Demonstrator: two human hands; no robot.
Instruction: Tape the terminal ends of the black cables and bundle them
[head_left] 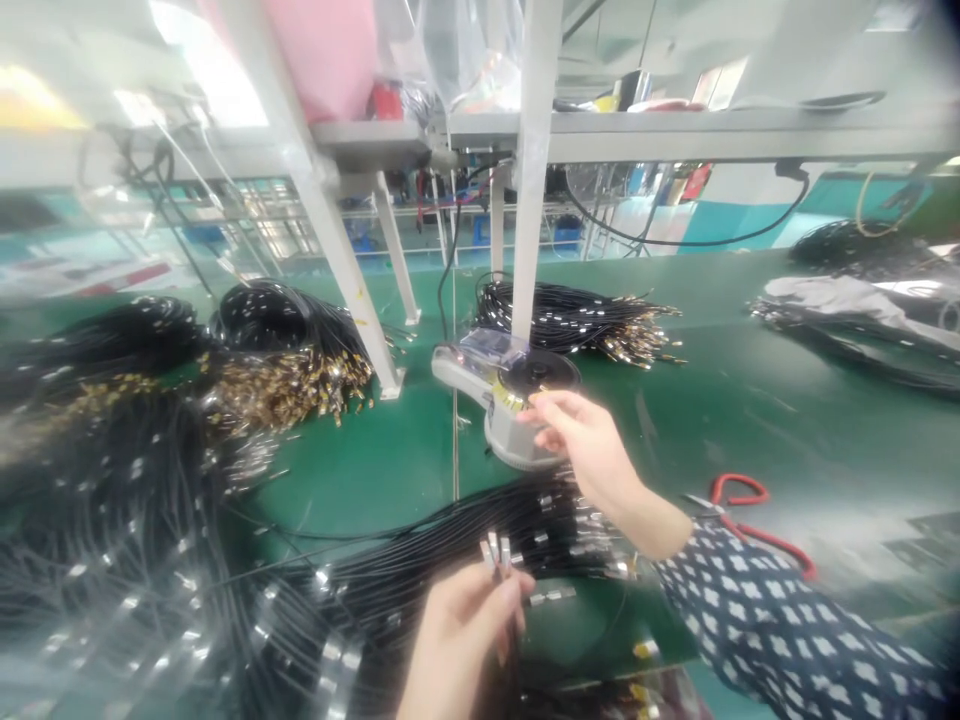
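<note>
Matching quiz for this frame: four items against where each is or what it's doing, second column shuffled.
1 left hand
2 right hand
3 red-handled tool
4 gold-tipped cable bundle

A lies on the green mat by the patterned sleeve
B pinches silver-tipped cables
C fingertips at the tape dispenser
D heaped left of the white frame leg

Pairs: 1-B, 2-C, 3-A, 4-D

Two hands are showing: left hand (457, 630) is pinching three silver cable ends (495, 552), right hand (585, 445) is hovering at one tape dispenser (487, 375). One red-handled cutter (739, 497) is lying nearby; two gold-tipped cable bundles (292, 375) are lying behind.
</note>
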